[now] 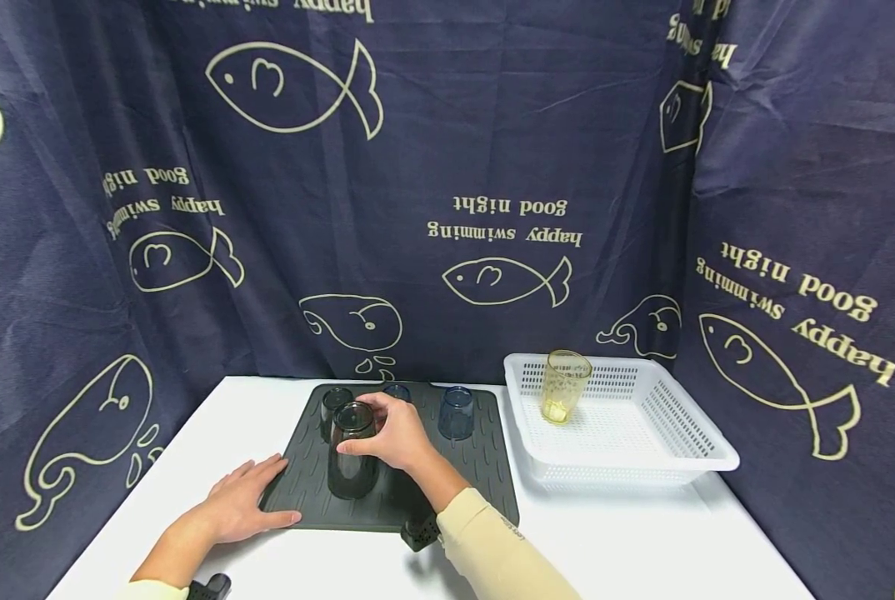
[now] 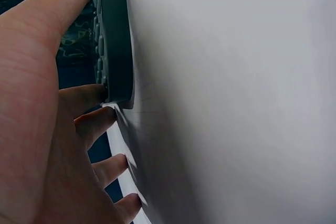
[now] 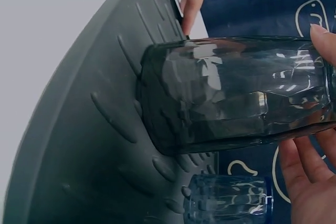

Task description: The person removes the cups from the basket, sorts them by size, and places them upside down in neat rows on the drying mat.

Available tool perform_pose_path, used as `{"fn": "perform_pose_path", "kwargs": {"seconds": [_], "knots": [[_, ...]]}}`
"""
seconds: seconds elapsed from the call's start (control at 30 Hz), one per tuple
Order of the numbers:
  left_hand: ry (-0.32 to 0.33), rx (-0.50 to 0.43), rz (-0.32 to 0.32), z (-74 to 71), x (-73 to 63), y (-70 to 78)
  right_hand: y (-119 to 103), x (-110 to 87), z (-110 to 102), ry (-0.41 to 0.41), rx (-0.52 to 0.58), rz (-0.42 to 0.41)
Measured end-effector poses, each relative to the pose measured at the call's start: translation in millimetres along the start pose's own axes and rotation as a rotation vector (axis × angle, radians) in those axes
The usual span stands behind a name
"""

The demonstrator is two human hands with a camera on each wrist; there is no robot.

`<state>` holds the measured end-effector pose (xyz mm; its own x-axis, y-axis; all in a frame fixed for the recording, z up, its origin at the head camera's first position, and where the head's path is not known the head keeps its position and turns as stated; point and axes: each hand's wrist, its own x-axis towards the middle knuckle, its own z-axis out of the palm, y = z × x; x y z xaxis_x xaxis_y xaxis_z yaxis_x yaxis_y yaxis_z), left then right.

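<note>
My right hand [image 1: 395, 433] grips a tall smoky-dark drinking glass [image 1: 352, 467] near its rim, thumb on one side and fingers on the other. In the right wrist view that glass [image 3: 231, 93] stands upright with its base at the ridged dark grey mat [image 3: 105, 145]. My left hand [image 1: 241, 504] lies spread at the mat's left front corner, thumb along the front edge; in the left wrist view its fingers [image 2: 107, 171] reach past the mat's corner onto the white tabletop. Behind the gripped glass is a shorter dark glass [image 1: 335, 404].
Two blue glasses stand on the mat: one [image 1: 457, 412] at the right, another [image 1: 397, 392] partly hidden behind my right hand. A white perforated basket [image 1: 627, 462] sits right of the mat, with a yellow glass [image 1: 565, 387] in it. A dark blue fish-print curtain [image 1: 417, 167] surrounds the table.
</note>
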<state>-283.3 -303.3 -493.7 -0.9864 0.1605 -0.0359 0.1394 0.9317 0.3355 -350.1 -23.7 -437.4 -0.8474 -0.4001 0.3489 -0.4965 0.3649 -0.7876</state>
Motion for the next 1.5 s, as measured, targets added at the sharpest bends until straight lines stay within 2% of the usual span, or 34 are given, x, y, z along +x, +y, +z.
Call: {"fn": "perform_pose_path", "kwargs": {"seconds": [0.47, 0.7, 0.87, 1.1, 1.33, 1.5], "knots": [[-0.011, -0.004, -0.006, -1.3, 0.7, 0.6, 4, -12.4, 13, 0.095, 0.149, 0.037], [-0.007, -0.001, -0.002, -0.2, 1.3, 1.1, 6, -11.4, 19, 0.158, 0.092, -0.011], [-0.006, 0.008, -0.004, 0.7, 2.0, 0.8, 6, -10.9, 21, 0.176, 0.088, -0.005], [-0.009, 0.005, -0.005, -0.6, 0.5, 1.9, 6, -11.6, 24, 0.151, 0.071, 0.049], [-0.005, 0.012, -0.002, -0.5, 0.9, 1.2, 6, -13.3, 24, 0.154, 0.065, 0.004], [-0.010, 0.006, -0.002, -1.5, 0.4, 2.3, 7, -14.6, 28, 0.163, 0.100, 0.028]]}}
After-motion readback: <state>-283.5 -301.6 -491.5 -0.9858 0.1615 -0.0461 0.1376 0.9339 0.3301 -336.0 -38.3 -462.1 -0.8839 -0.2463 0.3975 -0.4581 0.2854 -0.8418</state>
